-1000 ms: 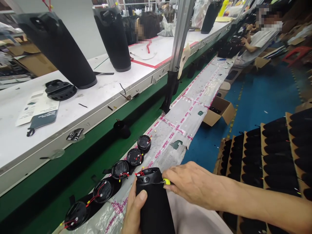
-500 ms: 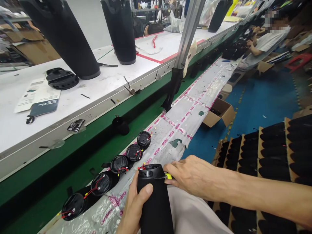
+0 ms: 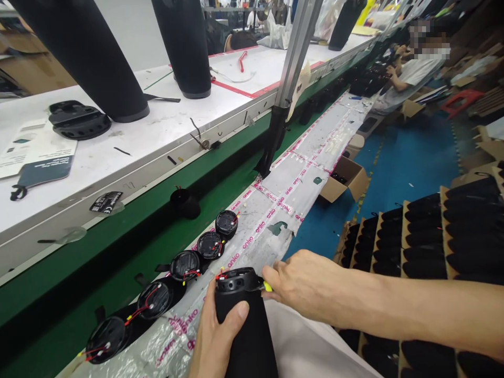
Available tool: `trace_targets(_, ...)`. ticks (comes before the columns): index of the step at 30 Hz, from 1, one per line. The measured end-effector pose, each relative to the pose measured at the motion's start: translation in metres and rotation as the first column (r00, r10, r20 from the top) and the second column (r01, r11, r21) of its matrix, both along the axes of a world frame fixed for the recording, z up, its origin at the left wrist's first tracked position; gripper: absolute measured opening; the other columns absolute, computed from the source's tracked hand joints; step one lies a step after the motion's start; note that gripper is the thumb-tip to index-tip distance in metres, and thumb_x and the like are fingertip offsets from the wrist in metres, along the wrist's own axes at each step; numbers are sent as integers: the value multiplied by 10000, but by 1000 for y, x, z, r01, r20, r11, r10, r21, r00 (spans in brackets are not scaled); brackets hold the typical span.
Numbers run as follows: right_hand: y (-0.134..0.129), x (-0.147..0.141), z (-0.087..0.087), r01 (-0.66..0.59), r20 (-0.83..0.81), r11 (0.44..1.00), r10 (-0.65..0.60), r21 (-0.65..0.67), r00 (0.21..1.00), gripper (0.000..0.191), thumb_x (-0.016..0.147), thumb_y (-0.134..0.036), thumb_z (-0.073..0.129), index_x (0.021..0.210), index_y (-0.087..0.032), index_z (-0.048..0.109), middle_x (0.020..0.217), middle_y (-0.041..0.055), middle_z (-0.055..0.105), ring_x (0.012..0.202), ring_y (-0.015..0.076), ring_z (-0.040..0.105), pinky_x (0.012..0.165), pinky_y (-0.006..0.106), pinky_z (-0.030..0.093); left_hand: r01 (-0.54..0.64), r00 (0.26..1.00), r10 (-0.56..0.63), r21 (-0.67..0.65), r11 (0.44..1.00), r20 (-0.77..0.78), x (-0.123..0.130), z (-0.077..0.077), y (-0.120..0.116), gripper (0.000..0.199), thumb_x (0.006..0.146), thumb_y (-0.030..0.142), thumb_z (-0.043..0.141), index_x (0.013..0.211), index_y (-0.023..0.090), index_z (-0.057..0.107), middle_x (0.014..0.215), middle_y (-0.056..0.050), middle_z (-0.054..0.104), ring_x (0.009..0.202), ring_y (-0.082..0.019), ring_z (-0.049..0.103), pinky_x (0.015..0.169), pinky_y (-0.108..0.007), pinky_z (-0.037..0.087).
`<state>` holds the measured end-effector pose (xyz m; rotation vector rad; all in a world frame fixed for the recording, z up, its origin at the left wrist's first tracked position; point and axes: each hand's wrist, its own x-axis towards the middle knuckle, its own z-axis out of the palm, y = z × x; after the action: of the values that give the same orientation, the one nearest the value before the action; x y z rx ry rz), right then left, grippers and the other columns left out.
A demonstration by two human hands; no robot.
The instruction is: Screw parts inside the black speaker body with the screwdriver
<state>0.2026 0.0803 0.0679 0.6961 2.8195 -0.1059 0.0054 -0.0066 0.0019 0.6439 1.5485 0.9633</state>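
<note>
My left hand [image 3: 220,336] grips a black fabric-covered speaker body [image 3: 244,325], held upright over my lap at the bottom centre. Red and yellow wires poke out of its open top rim. My right hand [image 3: 307,286] reaches in from the right and pinches a small yellow-tipped piece [image 3: 268,286] at the rim's right side. Beside the speaker, several round black speaker caps with red wires [image 3: 185,265] lie in a row along the taped ledge [image 3: 283,194].
A green conveyor belt [image 3: 129,247] runs along the white bench [image 3: 129,142], where tall black speaker bodies [image 3: 183,47] stand. Cardboard trays of black speaker bodies [image 3: 429,247] sit at the right. A small open box [image 3: 346,178] rests on the blue floor. A seated person [image 3: 409,73] works farther down.
The view has shifted slightly down and left. My hands keep their hold on the speaker body and its rim; nothing was let go.
</note>
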Motion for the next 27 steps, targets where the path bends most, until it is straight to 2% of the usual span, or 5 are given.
trace_targets(7,-8,4,-9,-52,-43,992,57,114,997,113,972,-200,614,881,-205,547,730,-11,529,491,165,452,402,383,117,71,991,-69,15,997,-112,0,4,1,816,732,625,752,1399,214,524,1390,-135,652,1355,-406,530,1131,-559,377)
trace_targets(14,-4,0,-2,-53,42,998,54,-24,998,167,810,-52,651,870,-200,603,788,18,594,507,172,491,397,343,144,74,983,-70,21,997,-169,1,5,4,804,755,622,750,1403,210,511,1445,-130,604,1430,-355,458,1183,-494,328)
trace_targets(17,6,-1,2,-11,27,995,14,-99,1000,58,979,-200,603,931,-169,616,788,33,655,525,180,554,424,350,161,80,994,-80,-2,997,-81,1,1,8,818,731,626,767,1400,226,519,1408,-124,637,1366,-389,525,1152,-534,373)
trace_targets(22,19,5,-1,159,-118,943,-201,-292,972,400,1098,-507,387,1023,-163,577,754,29,701,609,189,631,531,324,266,-56,975,58,-13,998,217,10,-9,11,864,668,616,769,1403,225,538,1266,-112,730,1285,-431,599,1075,-544,476)
trace_targets(27,17,9,-12,142,-156,971,-173,-194,972,407,1101,-513,360,995,-173,556,732,27,692,569,191,617,520,333,207,-30,975,23,27,999,219,9,-8,10,800,704,591,793,1386,233,577,1365,-96,692,1394,-386,517,1193,-486,378)
